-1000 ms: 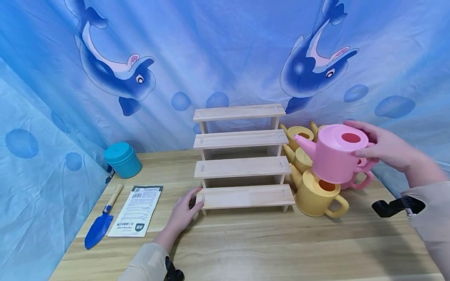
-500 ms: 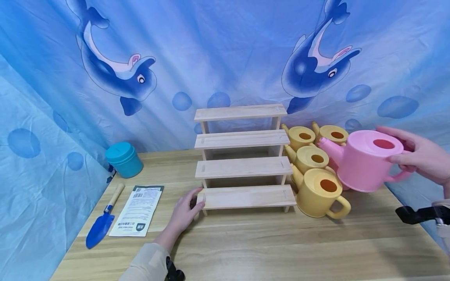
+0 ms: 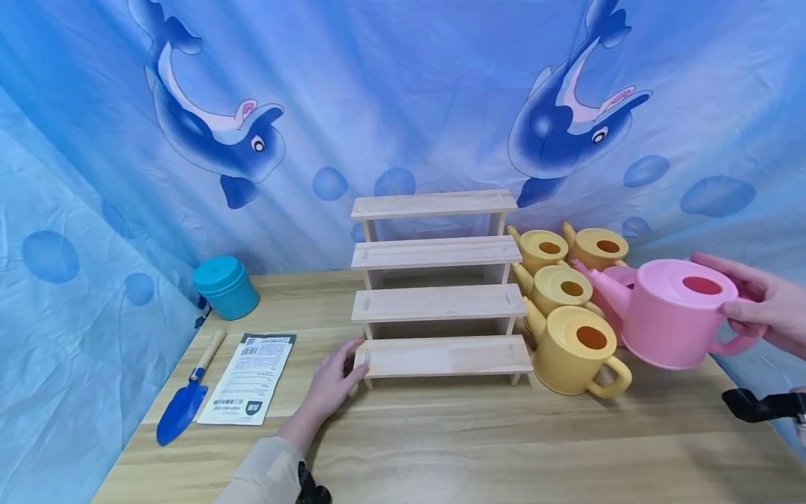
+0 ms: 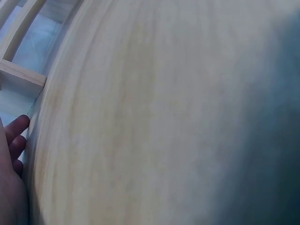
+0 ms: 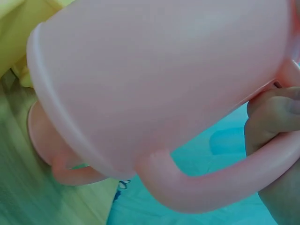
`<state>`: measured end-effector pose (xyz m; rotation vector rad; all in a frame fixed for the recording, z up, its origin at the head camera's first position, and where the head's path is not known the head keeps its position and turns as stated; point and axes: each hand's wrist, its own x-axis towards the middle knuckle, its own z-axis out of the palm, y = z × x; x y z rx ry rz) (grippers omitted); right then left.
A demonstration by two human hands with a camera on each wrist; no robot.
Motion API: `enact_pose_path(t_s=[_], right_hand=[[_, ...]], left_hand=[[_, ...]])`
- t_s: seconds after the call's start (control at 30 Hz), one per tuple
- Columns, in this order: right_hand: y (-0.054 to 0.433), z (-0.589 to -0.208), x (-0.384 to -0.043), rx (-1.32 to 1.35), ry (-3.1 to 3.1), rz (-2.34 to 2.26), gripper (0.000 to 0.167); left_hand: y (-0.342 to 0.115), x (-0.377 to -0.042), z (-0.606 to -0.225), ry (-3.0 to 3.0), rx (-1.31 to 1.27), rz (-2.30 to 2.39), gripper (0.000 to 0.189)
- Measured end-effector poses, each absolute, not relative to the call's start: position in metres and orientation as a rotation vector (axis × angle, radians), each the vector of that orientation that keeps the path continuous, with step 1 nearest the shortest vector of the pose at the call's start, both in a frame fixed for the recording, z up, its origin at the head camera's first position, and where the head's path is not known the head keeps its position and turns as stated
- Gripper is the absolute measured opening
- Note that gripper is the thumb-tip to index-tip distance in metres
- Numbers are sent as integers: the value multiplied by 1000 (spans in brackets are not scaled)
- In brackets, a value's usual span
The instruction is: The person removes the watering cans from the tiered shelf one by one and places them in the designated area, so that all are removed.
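Observation:
In the head view my right hand (image 3: 765,301) grips a pink watering can (image 3: 674,315) by its handle. The can's spout points left, and the right wrist view shows its body (image 5: 154,84) close up, with my fingers at the handle. Another pink watering can (image 3: 613,280), mostly hidden, stands behind it. Several yellow watering cans (image 3: 569,350) stand just left of it. My left hand (image 3: 330,381) rests with relaxed fingers against the left end of the lowest step of a wooden tiered shelf (image 3: 441,357). The left wrist view shows only part of that hand (image 4: 14,173).
At the left lie a blue trowel (image 3: 182,409) with a wooden handle and a white printed packet (image 3: 252,381). A teal lidded canister (image 3: 225,287) stands behind them. A blue dolphin-print curtain (image 3: 403,91) hangs behind the wooden table (image 3: 441,448).
My right hand has carried the pink watering can rightward and lower, away from above the yellow cans, uncovering more of them. My left hand has stayed at the shelf.

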<state>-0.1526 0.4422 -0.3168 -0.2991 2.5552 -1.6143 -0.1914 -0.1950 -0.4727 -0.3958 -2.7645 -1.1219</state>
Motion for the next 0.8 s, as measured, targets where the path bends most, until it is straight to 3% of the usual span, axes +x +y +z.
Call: enact_pose_path(t_s=[0.57,0.8], right_hand=[[450,-365,-147,-356,2317,-1987,68],[450,-380,-143,-232,2388,-1870,69]], left_hand=[[-194,-193,-471,-2735,-401,-1121,54],[-194,-190,-473,-2750,-397,-1129,54]])
